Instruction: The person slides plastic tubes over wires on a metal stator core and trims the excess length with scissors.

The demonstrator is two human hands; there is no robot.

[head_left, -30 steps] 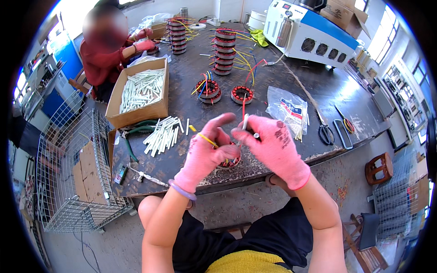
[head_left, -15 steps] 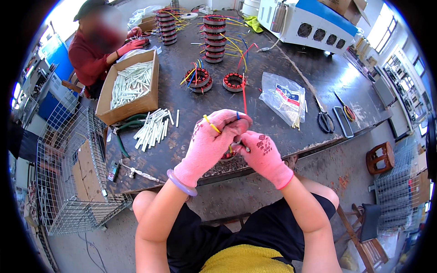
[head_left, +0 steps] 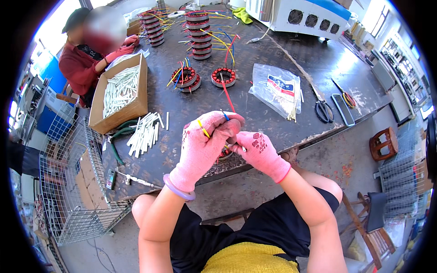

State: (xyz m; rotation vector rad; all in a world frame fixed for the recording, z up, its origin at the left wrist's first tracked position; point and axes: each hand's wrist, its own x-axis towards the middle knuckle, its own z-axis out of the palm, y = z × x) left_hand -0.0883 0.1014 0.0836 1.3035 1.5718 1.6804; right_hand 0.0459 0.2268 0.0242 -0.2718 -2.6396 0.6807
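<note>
Both of my hands wear pink gloves and meet at the table's near edge over a motor stator [head_left: 225, 154], mostly hidden beneath them. My left hand [head_left: 207, 139] is closed round the stator's lead wires: a yellow wire [head_left: 203, 128] and a blue wire [head_left: 225, 116] poke out between its fingers, and a red wire [head_left: 229, 98] sticks up beyond them. Against its fingertips, my right hand [head_left: 257, 150] is pinched shut on a thin white sleeve [head_left: 244, 149], of which only a tip shows. Further back stand another stator [head_left: 223, 78] and a short stator pile [head_left: 185, 79].
Left are a cardboard box [head_left: 142, 86] of white sleeves, loose sleeves [head_left: 144, 136] and green-handled pliers [head_left: 116, 150]. Right lie a plastic bag [head_left: 264, 86], scissors [head_left: 324, 111] and a phone [head_left: 342, 109]. Stator stacks [head_left: 200, 38] stand behind. A co-worker [head_left: 79, 63] sits far left.
The view has shifted slightly, so the table things sit further left in it. My hands keep the same hold close together. The co-worker's head and hands have moved a little.
</note>
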